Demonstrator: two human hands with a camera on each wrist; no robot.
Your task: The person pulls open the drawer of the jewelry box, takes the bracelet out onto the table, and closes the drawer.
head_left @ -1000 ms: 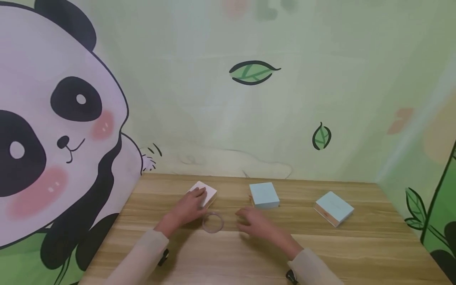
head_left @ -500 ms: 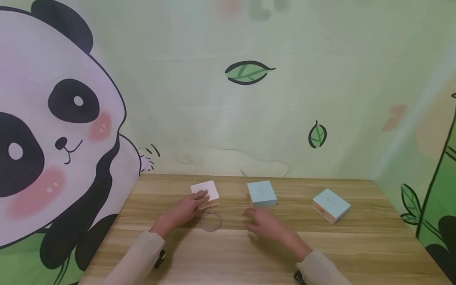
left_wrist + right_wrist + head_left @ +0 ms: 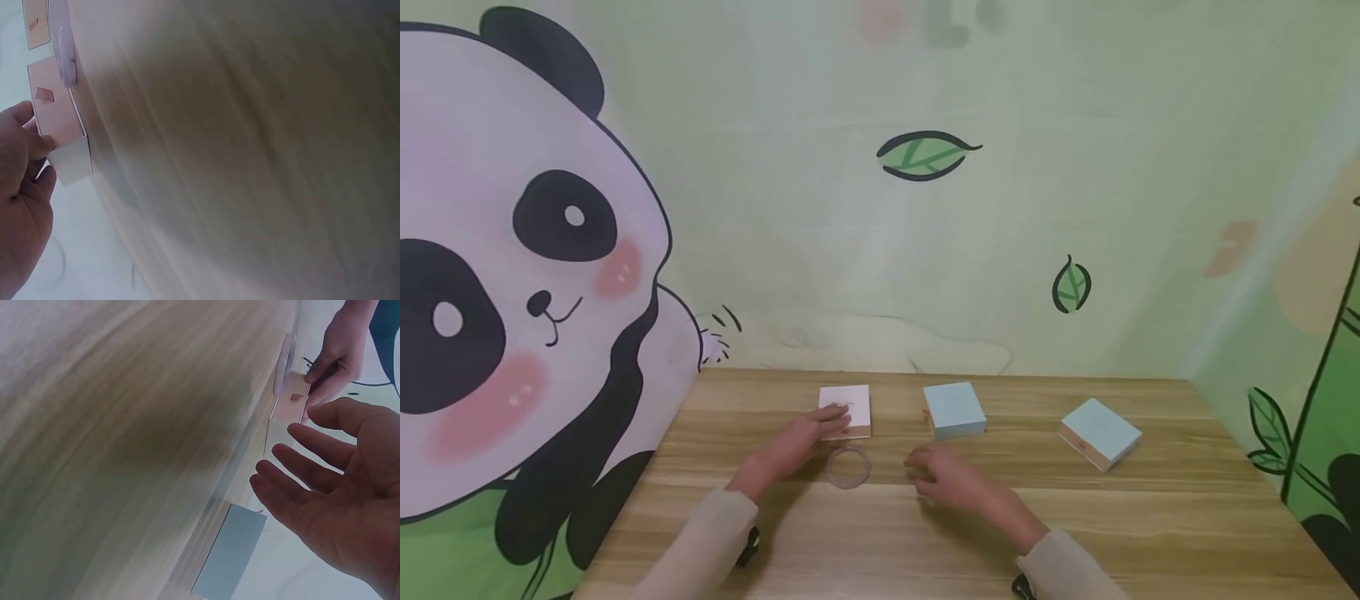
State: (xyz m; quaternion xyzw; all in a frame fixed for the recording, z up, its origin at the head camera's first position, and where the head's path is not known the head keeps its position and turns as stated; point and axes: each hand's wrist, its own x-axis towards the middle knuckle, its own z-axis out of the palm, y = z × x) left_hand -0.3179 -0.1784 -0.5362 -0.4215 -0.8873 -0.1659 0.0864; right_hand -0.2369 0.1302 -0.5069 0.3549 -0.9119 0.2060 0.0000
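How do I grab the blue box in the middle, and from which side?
I'd come from above with the right hand: thumb on the plain near wall, fingers over the far one. The blue box lies flat with straight sides and open tabletop around it. Skip its left side: a little tab pokes out there, and that part might slide.

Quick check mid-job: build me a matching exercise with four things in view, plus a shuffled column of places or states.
Things
1. Pale pink square box
2. Translucent round ring
3. Rightmost light blue square box
4. Person's right hand

Places or states
A. Holding nothing, fingers apart
B. One corner pointing toward the viewer
C. Touched by the left hand
D. On the wooden table, just in front of the pink box

Pairs: 1-C, 2-D, 3-B, 4-A
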